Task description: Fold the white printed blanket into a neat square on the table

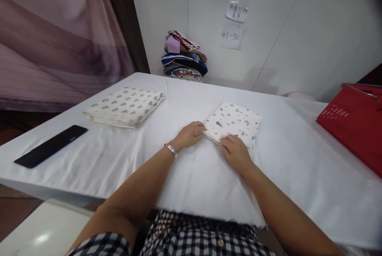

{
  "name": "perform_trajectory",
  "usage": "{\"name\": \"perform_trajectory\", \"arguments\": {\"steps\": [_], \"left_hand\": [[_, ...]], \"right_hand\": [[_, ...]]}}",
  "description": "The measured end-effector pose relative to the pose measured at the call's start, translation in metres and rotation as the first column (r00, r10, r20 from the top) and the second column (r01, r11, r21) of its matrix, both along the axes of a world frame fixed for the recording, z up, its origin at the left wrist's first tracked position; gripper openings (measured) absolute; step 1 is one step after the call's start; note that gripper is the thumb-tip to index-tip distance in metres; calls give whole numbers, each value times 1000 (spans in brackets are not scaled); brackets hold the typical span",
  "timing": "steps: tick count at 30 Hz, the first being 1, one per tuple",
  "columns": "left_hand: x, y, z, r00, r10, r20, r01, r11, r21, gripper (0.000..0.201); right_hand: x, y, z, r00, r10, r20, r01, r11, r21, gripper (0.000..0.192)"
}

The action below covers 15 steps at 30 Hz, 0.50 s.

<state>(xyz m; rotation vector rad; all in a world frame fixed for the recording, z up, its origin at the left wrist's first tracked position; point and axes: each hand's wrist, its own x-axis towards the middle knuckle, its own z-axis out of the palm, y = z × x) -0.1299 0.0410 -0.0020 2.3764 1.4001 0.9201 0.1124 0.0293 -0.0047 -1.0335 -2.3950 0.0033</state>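
At the near edge of a folded cloth (234, 122): left hand (188, 135) and right hand (235, 153), both closed lightly on its layered edge.

Left fingers curled, pinching the cloth's near-left corner; right hand laid palm down, fingertips pressing the same edge, thumb hidden. Silver bracelet (171, 149) at the left wrist. White cloth, small dark and grey motifs, folded square, flat on the white-sheeted table (292, 160), centre-right. Well apart to the left, a second folded cloth (125, 106) with grey spots, then a black flat bar (50, 145) near the table edge. Against the wall, a stack of coloured fabrics (183, 57). Red basket (355, 124) cut off at right. Handwriting on the upper wall note (236, 11) hard to read.
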Motion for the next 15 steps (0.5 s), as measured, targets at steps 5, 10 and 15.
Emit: {"name": "perform_trajectory", "arguments": {"steps": [5,10,15], "left_hand": [[1,0,1,999,39,-17,-39,999,-8,25],[9,-1,5,998,67,8,-66,998,-18,25],[13,0,6,996,91,3,-91,996,-8,24]], "right_hand": [[0,0,-1,1000,-15,-16,15,1000,15,27],[2,2,2,993,-49,-103,54,998,43,29],[4,4,4,996,-77,-52,79,996,36,29]]}}
